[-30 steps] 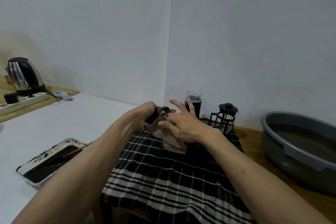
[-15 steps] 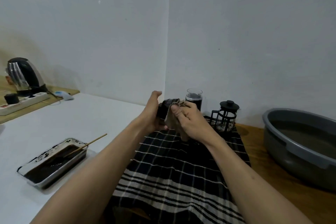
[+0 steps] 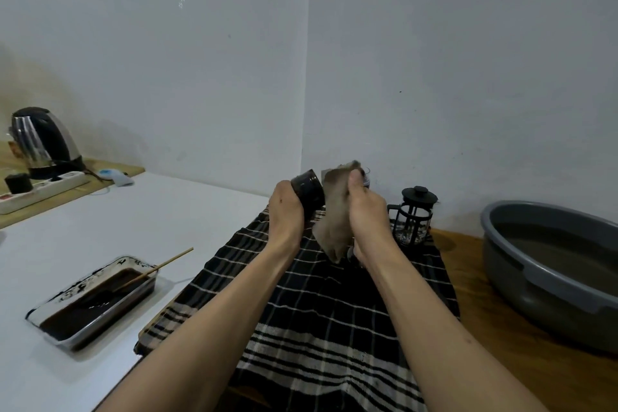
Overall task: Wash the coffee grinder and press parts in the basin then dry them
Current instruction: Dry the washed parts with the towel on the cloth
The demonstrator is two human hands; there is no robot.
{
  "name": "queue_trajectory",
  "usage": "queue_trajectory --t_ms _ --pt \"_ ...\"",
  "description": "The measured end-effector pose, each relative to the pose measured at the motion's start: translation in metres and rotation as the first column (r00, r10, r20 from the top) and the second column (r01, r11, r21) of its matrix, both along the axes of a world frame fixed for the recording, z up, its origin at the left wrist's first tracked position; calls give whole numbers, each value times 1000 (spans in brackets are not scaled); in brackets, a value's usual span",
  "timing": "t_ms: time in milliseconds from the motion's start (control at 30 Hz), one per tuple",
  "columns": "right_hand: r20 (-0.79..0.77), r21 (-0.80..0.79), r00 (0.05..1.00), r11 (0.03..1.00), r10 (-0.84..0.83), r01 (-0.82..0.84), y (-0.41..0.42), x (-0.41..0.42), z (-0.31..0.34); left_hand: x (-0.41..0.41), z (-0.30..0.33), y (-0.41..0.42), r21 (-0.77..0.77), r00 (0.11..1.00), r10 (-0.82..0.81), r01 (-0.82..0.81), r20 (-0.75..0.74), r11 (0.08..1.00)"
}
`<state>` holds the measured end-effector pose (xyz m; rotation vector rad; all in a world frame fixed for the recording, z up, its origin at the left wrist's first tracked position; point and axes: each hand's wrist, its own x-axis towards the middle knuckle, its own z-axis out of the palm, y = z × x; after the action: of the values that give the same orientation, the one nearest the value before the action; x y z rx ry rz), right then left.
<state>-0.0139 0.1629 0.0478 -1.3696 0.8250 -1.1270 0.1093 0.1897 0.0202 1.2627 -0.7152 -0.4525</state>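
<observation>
My left hand (image 3: 287,211) grips a black cylindrical grinder part (image 3: 308,191), held up above the checked towel (image 3: 321,304). Beside it, my right hand (image 3: 366,214) holds a beige cloth (image 3: 336,211) that hangs down and touches the part's right side. A black French press (image 3: 413,216) stands on the towel's far right corner. The grey basin (image 3: 548,264) with murky water sits at the right on the wooden table. A glass behind my right hand is mostly hidden.
A metal tray (image 3: 93,303) of dark liquid with a wooden stick (image 3: 157,267) lies on the white counter at the left. A kettle (image 3: 41,142) and a power strip (image 3: 43,189) stand at the far left. Walls close the corner behind.
Both hands have lifted the grinder part and cloth higher. The cloth has come off the part's end and now hangs from my right hand beside it.
</observation>
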Motion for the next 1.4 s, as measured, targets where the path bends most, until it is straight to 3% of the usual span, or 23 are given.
queue_trajectory --t_ms 67,200,300,433,533,700,800,867,900,967,1067,1233,1267,1300,1333,1400 --pt "111 160 988 980 104 -121 -7 0 6 -2 -3 6 -35 976 28 -21 217 999" --pt "185 251 958 932 220 -263 -2 6 15 -6 -5 11 -150 941 97 -50 325 987" --pt "33 178 976 960 214 -216 3 10 23 -5 -2 9 -173 899 141 -74 414 982" --pt "-158 99 956 967 248 -235 6 8 25 4 7 9 -110 899 51 -3 435 994" --pt "-227 67 944 971 238 -228 4 4 26 5 14 6 23 951 -47 42 307 999" --pt "-72 93 991 990 110 -103 13 1 15 2 17 -2 151 992 -56 73 -109 986" --pt "-53 -91 996 994 -72 67 16 -13 16 6 18 1 189 957 -60 117 -282 975" --pt "-118 -286 989 957 -88 51 13 -16 22 7 20 7 172 911 -142 223 -388 959" --pt "-184 -395 982 918 -54 -24 11 -14 22 4 22 9 139 877 -199 285 -436 948" --pt "-374 -628 926 751 -59 -205 7 0 10 -3 28 11 16 816 -321 374 -481 927" --pt "-514 -767 833 543 -203 -341 3 13 -10 -12 30 12 -111 746 -414 421 -522 900" --pt "-473 -834 871 388 -136 -392 9 8 -26 10 41 27 37 792 -195 265 -578 964" --pt "-471 -828 876 396 -107 -397 10 5 -36 18 48 27 44 776 -165 242 -609 969" --pt "-461 -799 884 469 -78 -375 14 -1 -44 24 55 25 58 757 -140 228 -638 972" --pt "-446 -721 894 607 -38 -334 20 -7 -46 29 60 24 70 751 -126 223 -648 972" --pt "-308 -419 951 894 26 -160 24 -9 -39 29 65 24 60 728 -114 209 -676 976"
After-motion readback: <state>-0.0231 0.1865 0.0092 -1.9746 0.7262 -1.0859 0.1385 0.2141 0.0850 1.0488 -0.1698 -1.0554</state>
